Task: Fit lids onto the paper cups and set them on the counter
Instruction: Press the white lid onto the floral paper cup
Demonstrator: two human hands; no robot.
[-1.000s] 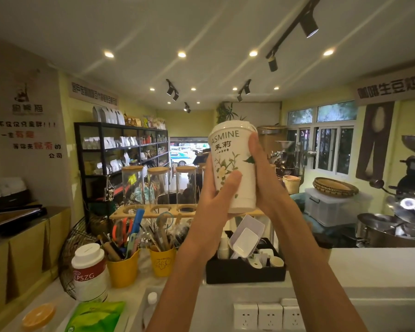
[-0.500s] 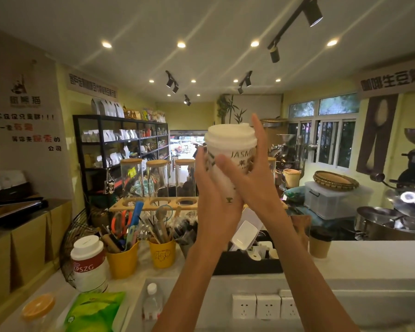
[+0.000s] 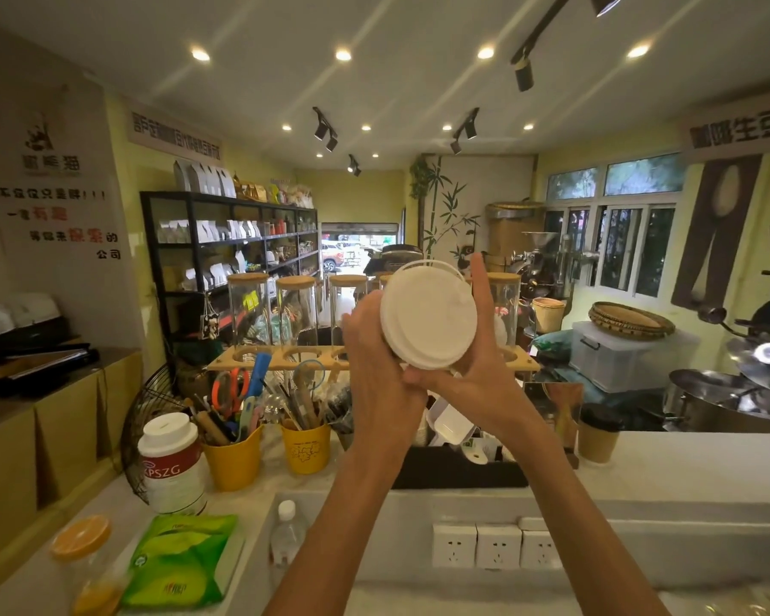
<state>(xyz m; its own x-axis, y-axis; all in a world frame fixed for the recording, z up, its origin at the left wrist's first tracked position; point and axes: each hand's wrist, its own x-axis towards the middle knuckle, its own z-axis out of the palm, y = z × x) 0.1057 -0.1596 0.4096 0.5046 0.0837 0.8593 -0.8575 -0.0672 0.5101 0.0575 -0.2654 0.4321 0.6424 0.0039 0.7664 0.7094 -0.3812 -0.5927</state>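
A white paper cup with a white lid [image 3: 427, 315] on it is held up at chest height and tipped so the lid faces me. The cup's body is hidden behind the lid and my hands. My left hand [image 3: 374, 349] wraps the cup's left side. My right hand [image 3: 476, 353] clasps its right side and underside, with the forefinger pointing up past the rim. A brown paper cup with a black lid [image 3: 599, 437] stands on the raised white counter [image 3: 685, 460] to the right.
A black organiser tray [image 3: 459, 475] with small items sits below my hands. Two yellow pots of tools [image 3: 305, 446], a white canister [image 3: 172, 460] and a green packet [image 3: 183, 557] lie to the left. Wall sockets [image 3: 494, 546] line the counter front. Glass jars in a wooden rack [image 3: 285, 355] stand behind.
The cup has tipped towards me, so its printed side is gone from sight and the lid top now faces the camera. Both hands stayed on it and dropped slightly.
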